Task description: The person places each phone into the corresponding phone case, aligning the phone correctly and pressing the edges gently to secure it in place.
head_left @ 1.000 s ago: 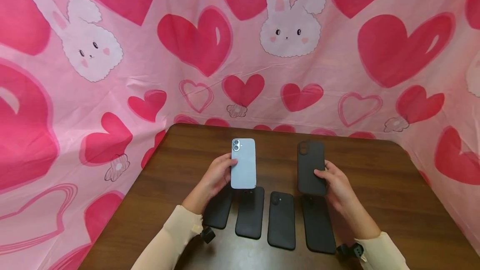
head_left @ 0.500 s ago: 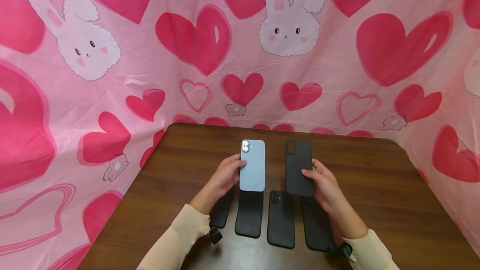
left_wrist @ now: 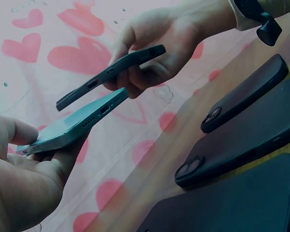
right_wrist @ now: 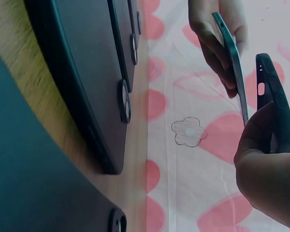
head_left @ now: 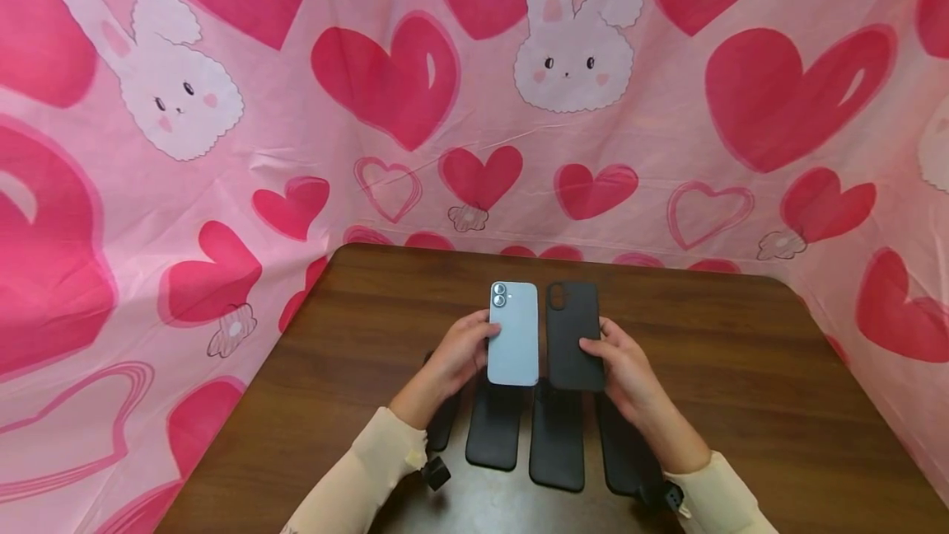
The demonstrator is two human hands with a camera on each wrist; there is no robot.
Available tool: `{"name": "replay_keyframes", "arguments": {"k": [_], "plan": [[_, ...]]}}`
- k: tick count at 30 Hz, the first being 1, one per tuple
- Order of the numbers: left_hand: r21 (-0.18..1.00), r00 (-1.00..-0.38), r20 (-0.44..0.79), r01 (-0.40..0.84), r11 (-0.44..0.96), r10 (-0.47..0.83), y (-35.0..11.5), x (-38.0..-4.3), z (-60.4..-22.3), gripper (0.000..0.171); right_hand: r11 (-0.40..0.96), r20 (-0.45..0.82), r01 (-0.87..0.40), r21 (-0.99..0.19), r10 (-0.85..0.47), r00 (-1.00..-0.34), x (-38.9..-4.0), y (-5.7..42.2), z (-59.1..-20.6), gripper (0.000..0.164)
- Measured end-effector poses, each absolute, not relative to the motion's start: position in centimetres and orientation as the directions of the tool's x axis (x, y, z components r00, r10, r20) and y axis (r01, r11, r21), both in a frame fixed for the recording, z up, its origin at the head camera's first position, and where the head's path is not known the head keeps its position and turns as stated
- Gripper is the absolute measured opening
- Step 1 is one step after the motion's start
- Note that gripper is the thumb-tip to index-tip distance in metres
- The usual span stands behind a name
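My left hand (head_left: 461, 353) grips a light blue smartphone (head_left: 515, 344) by its left side, thumb on the back, twin camera lenses at the top left. My right hand (head_left: 628, 367) holds a black phone case (head_left: 572, 336) by its right edge, thumb on its back; a camera cutout shows at its upper left. Phone and case stand side by side above the table, a narrow gap between them. In the left wrist view, the phone's bottom edge (left_wrist: 104, 110) with its charging port faces the camera. The right wrist view catches the case (right_wrist: 281, 104) edge-on, its hollow inner side towards the phone.
Several black-cased phones lie in a row on the wooden table (head_left: 741, 369), among them one in the middle left (head_left: 493, 439) and one in the middle right (head_left: 557, 456). Heart-and-rabbit cloth (head_left: 474, 122) hangs behind the table. Small black cameras (head_left: 436, 474) sit at the wrists.
The phone has moved right and the case left, closing the wide gap between them to a narrow one. Both grips look the same.
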State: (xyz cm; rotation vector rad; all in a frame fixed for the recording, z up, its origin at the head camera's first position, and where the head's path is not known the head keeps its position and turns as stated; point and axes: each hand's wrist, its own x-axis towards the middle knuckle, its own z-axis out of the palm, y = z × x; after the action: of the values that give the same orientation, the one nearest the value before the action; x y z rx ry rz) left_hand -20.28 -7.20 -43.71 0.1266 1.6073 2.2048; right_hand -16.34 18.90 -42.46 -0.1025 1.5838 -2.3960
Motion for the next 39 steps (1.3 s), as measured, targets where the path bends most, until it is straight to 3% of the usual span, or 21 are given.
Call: {"name": "replay_keyframes", "arguments": {"k": [14, 32, 39], "plan": [[0.921, -0.895, -0.157, -0.286, -0.266, 0.419, -5.5, -19.9, -43.8, 0.044, -0.342, -0.149, 0.235, -0.91, -0.26, -0.954, -16.3, 17.9, -42.4, 0.026], [0.882, -0.882, -0.159, -0.329, -0.337, 0.444, -4.3, -19.1, -43.9, 0.045, -0.264, -0.24, 0.278, -0.924, -0.167, -0.956, -16.2, 15.9, -43.0, 0.049], [0.884, -0.88, -0.125, -0.309, -0.35, 0.459, -3.7, -19.2, -44.1, 0.047, -0.244, -0.207, 0.24, -0.939, -0.155, -0.966, -16.1, 15.1, -43.0, 0.052]]}}
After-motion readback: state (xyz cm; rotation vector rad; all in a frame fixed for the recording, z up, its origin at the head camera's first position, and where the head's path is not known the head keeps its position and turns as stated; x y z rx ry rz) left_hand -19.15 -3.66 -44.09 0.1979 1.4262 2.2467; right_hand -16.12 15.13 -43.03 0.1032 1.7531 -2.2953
